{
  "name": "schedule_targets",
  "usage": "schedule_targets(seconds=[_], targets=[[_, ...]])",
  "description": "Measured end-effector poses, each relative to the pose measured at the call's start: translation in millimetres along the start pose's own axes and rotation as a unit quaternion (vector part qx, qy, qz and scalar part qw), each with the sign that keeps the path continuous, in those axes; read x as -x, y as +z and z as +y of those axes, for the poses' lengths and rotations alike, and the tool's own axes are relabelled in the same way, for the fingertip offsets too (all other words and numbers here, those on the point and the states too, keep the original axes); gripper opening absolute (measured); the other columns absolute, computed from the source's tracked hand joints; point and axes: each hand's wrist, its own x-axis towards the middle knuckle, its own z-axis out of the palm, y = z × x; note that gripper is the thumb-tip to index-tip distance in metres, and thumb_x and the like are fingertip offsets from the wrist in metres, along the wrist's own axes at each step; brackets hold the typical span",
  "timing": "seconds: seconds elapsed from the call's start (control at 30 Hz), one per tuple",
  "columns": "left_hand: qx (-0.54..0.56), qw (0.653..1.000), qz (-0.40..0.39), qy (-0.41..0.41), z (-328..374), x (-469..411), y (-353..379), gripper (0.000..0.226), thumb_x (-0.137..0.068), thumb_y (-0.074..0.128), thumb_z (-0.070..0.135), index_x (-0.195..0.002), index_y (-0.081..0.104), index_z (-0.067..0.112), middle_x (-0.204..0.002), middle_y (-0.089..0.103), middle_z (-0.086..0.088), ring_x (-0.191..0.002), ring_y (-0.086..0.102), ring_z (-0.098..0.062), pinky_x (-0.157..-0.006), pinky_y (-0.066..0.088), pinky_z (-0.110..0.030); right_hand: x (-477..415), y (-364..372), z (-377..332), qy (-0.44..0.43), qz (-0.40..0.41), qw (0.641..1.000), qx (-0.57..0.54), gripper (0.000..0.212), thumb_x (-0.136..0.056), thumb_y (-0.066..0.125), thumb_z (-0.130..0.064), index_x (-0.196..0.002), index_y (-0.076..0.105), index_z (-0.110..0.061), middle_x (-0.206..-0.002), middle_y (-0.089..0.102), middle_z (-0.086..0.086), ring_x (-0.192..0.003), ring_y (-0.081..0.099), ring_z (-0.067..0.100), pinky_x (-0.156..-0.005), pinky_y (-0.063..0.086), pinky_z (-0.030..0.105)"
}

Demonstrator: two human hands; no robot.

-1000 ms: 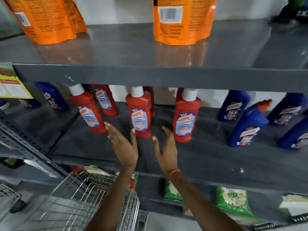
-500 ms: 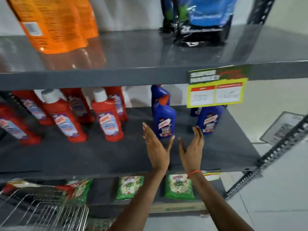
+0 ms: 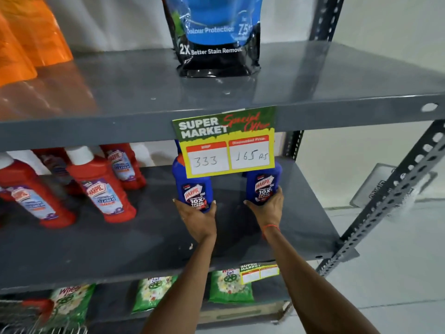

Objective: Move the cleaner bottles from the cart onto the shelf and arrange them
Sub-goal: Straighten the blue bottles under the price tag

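Observation:
Two blue Harpic bottles stand upright on the grey middle shelf (image 3: 144, 242). My left hand (image 3: 198, 216) grips the base of the left blue bottle (image 3: 193, 189). My right hand (image 3: 267, 209) grips the base of the right blue bottle (image 3: 262, 186). Their tops are hidden behind a yellow price card (image 3: 227, 145). Several red Harpic bottles with white caps (image 3: 101, 186) stand further left on the same shelf. A corner of the wire cart (image 3: 36, 327) shows at the bottom left.
The upper shelf (image 3: 313, 92) carries a blue-black detergent pouch (image 3: 216, 37) and orange pouches (image 3: 31, 37). Green packets (image 3: 228, 288) lie on the lower shelf. A perforated grey brace (image 3: 395, 191) slants down the right side, with pale floor beyond.
The view has swung right along the shelf. Both hands were open and empty in front of the bottles; now each has closed on a blue bottle.

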Motion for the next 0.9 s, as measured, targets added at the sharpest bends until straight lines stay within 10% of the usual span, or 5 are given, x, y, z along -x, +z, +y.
schedule_targets(seconds=[0.23,0.9], targets=[[0.024,0.999,0.025,0.033,-7.6,-12.5,1.2,0.092,-0.055,0.087,0.025,-0.131,0.038,0.007,-0.119,0.059,-0.016,-0.102,0.06,-0.032,-0.081,0.056,-0.042,-3.1,6.5,5.0,-0.003,0.034,0.999,0.001,0.099,-0.05,0.087,-0.032,-0.132,0.035,-0.011,-0.129,0.048,0.009,-0.122,0.046,0.027,-0.104,0.045,0.044],[-0.019,0.999,-0.012,0.033,-7.2,-14.8,-8.2,0.088,-0.054,0.087,0.037,-0.125,0.041,0.009,-0.114,0.063,-0.013,-0.098,0.062,-0.029,-0.075,0.055,-0.038,4.6,5.9,4.0,-0.006,0.047,0.998,0.033,0.103,-0.052,0.085,-0.045,-0.134,0.031,-0.014,-0.127,0.052,0.007,-0.121,0.049,0.024,-0.099,0.046,0.042]])
